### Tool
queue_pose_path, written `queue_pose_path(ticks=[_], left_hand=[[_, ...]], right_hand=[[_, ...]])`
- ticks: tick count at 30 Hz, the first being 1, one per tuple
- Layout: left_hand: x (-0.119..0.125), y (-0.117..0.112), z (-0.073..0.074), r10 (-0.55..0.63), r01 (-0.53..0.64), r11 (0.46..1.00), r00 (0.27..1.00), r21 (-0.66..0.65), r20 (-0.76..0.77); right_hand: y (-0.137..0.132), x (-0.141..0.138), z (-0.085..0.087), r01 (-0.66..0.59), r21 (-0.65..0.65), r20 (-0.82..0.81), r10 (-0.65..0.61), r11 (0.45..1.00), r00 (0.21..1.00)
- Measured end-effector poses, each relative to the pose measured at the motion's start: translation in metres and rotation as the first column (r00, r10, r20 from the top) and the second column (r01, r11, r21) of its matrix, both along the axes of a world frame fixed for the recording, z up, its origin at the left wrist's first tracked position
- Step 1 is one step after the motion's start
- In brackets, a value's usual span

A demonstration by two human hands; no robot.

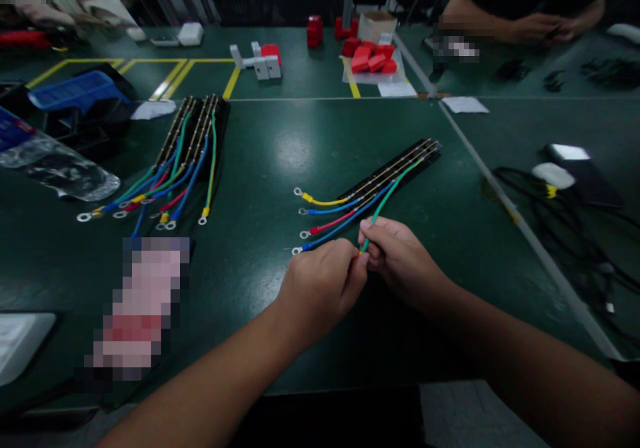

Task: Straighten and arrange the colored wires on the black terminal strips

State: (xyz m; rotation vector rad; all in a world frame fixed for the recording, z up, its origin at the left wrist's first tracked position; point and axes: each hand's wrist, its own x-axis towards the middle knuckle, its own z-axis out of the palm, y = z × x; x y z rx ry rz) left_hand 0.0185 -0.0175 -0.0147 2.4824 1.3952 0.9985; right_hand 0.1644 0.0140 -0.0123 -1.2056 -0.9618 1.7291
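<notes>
Both my hands meet over the dark green table [280, 135], just in front of me. My right hand [395, 255] is closed on the near end of a green wire [395, 185]. My left hand [323, 285] is closed too, its fingertips pinched against that same wire end; what sits on the tip is hidden. The green wire runs up and right into a black sleeved wire harness [395, 168]. Yellow, blue and red wires [330, 211] with ring terminals fan out of that harness, left of my hands.
A second pile of harnesses with coloured wires [175, 168] lies at the left. Clear plastic bags [55, 165] and a blue tray [75, 91] sit at far left. Red blocks [373, 58] stand at the back. Black cables [565, 228] lie at right. Another person's arms [525, 25] rest at far right.
</notes>
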Motion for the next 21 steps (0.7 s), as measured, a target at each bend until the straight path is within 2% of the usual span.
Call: queue_pose_path(ticks=[21], left_hand=[[0.0001, 0.0005, 0.0, 0.01, -0.01, 1.0, 0.999, -0.004, -0.046]], right_hand=[[0.0, 0.0004, -0.0009, -0.006, 0.007, 0.005, 0.006, 1.0, 1.0]])
